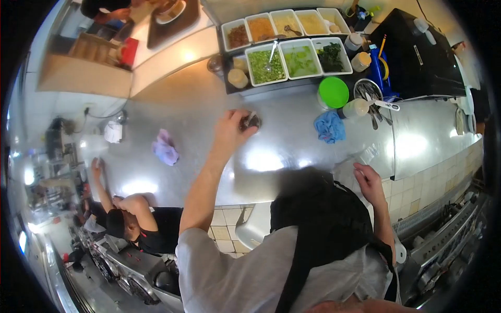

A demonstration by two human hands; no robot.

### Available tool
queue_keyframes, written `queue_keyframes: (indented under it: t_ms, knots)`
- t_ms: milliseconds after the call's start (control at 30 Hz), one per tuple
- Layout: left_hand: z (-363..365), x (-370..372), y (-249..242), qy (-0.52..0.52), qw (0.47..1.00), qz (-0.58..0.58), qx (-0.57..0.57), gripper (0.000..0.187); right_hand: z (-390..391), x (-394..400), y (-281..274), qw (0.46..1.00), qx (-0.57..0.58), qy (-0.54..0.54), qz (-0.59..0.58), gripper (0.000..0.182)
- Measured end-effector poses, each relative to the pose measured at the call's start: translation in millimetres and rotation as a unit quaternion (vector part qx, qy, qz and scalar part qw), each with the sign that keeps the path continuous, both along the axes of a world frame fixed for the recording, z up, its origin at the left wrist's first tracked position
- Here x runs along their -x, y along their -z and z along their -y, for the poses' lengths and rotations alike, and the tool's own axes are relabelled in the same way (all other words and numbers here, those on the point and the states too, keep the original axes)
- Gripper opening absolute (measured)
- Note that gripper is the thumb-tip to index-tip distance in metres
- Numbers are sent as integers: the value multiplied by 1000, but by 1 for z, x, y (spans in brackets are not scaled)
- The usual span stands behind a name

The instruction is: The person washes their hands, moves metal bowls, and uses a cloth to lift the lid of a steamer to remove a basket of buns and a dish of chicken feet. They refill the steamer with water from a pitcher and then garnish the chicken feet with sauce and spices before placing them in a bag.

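My left hand reaches over the steel counter. Its fingers and thumb are closed around a small dark round container; a pale strip shows at its top, and I cannot make out what is inside. My right hand hangs by the counter's front edge, fingers loosely bent and apart, with nothing visible in it. Just beyond it lies a clear plastic piece. A crumpled blue cloth rests between the two hands, farther back.
White tubs of chopped greens and other toppings line the back. A green lid, a pot of spoons and a black box stand right. A purple cloth lies left. A co-worker leans at the left; another person's hand shows top left.
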State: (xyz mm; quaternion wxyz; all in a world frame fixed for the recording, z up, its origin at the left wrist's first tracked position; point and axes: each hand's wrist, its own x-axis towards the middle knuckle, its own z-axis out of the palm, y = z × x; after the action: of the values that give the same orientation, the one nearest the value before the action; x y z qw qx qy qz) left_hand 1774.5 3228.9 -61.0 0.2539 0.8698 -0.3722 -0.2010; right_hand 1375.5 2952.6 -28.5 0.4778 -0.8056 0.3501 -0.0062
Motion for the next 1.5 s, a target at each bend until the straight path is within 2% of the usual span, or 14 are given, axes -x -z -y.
queue_keyframes:
  t_ms: [100,133,167,233,333,433,667,767,833,967,1033,1267,1367,1500]
  knots:
    - [12,26,2,21,999,-43,13,99,3,-38,-4,981,60,-175,60,24]
    - [20,38,-11,-5,1000,-6,1,103,2,-51,-2,966,99,-225,84,25]
    - [26,47,-22,-33,999,33,-11,106,1,-65,-2,967,100,-222,81,25]
    - [32,60,-31,-33,998,35,-28,108,-4,-94,-1,940,104,-323,29,25]
    - [39,76,-40,-27,998,37,-34,110,-12,-137,0,908,148,-387,59,23]
    - [30,80,-28,-29,999,24,1,107,-18,-176,9,905,166,-375,109,23]
    - [17,105,-13,-62,997,-17,33,102,-29,-220,31,905,174,-377,88,20]
    - [18,111,-5,-78,996,-3,48,99,-25,-220,33,874,247,-410,88,21]
    - [20,111,-4,-83,995,6,61,98,-11,-217,26,826,257,-502,7,23]
    - [25,109,-2,-72,995,-1,68,94,-6,-224,7,813,266,-518,-8,23]
    - [28,108,1,-69,995,-15,68,93,-16,-234,2,867,230,-441,19,20]
    - [30,109,5,-85,992,-35,90,95,-40,-242,29,893,185,-409,19,22]
    - [30,110,4,-91,991,-43,90,94,-39,-239,31,905,162,-386,77,20]
    - [29,108,2,-93,989,-45,103,88,-46,-235,23,931,69,-355,47,20]
